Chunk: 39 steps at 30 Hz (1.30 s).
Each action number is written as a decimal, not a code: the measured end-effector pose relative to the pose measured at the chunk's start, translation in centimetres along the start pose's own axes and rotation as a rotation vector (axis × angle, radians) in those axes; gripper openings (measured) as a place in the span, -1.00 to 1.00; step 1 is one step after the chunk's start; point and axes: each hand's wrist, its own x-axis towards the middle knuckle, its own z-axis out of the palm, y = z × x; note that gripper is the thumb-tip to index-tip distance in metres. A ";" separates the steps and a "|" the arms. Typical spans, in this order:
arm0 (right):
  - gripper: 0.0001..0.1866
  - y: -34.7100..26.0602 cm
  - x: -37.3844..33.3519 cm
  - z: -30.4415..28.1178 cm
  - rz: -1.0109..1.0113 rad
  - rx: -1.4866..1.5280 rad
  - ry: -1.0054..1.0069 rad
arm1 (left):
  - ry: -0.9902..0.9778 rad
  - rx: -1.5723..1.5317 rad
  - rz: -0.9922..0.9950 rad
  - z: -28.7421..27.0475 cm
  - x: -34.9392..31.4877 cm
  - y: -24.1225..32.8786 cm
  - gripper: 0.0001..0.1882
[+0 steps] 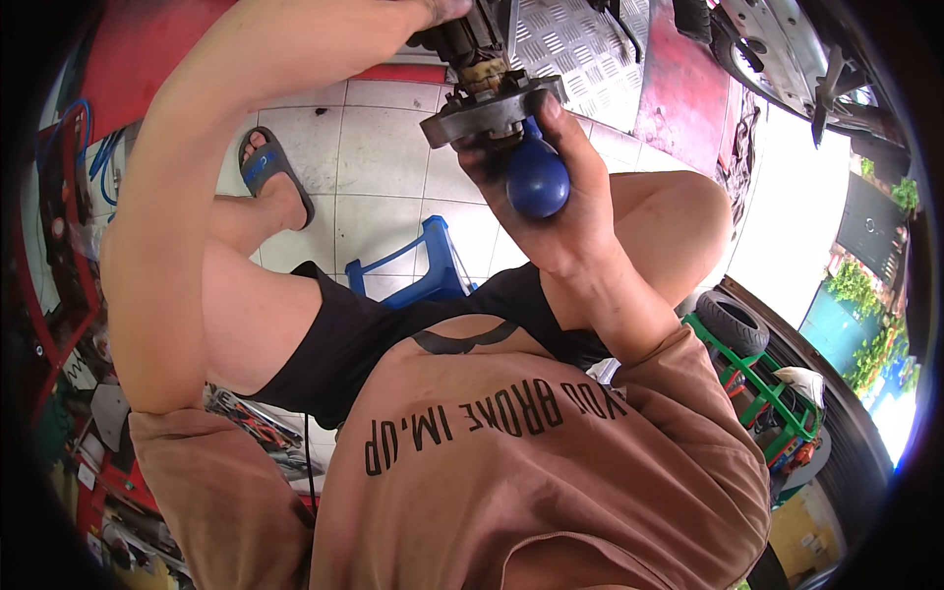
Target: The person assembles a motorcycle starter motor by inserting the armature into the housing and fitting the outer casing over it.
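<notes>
My right hand (575, 187) is closed round a blue bulb-shaped handle (538, 182), its rounded end lying against the palm. The thumb reaches up to the rim of a greasy metal part (492, 106) with a flat, flange-like plate. Above the plate, a dark ribbed cylinder (479, 34) runs up to the top edge; the exact kind of this assembly I cannot tell. Beside that cylinder, only a sliver of my left hand (447, 8) shows at the top edge. Its fingers are mostly cut off, so their grip is hidden.
Beneath my seat area stands a blue plastic stool (433, 261) on white floor tiles (383, 157). A diamond-plate metal sheet (580, 59) lies ahead. At right are a green rack (747, 379) with a tyre (733, 323) and vehicle parts (787, 49). Tools (261, 423) lie at left.
</notes>
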 end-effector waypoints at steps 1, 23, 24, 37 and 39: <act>-0.46 -0.1 -0.1 0.0 -0.006 -0.012 -0.013 | -0.008 0.042 0.005 -0.1 -0.1 0.2 -0.71; -0.08 -0.1 -1.0 -0.8 -0.053 -0.278 -0.148 | 0.235 0.033 0.509 1.0 -2.1 -2.0 -0.63; -0.07 -0.1 -0.9 -0.9 -0.065 -0.292 -0.147 | 0.250 0.074 0.510 1.2 -2.3 -2.0 -0.64; -0.14 0.6 -0.3 -1.2 -0.116 -0.232 -0.181 | -0.019 0.413 0.142 -0.2 -2.8 2.4 -0.47; -0.14 0.6 -0.3 -1.3 -0.073 -0.221 -0.192 | 0.103 0.382 0.250 0.3 -3.4 1.1 -0.46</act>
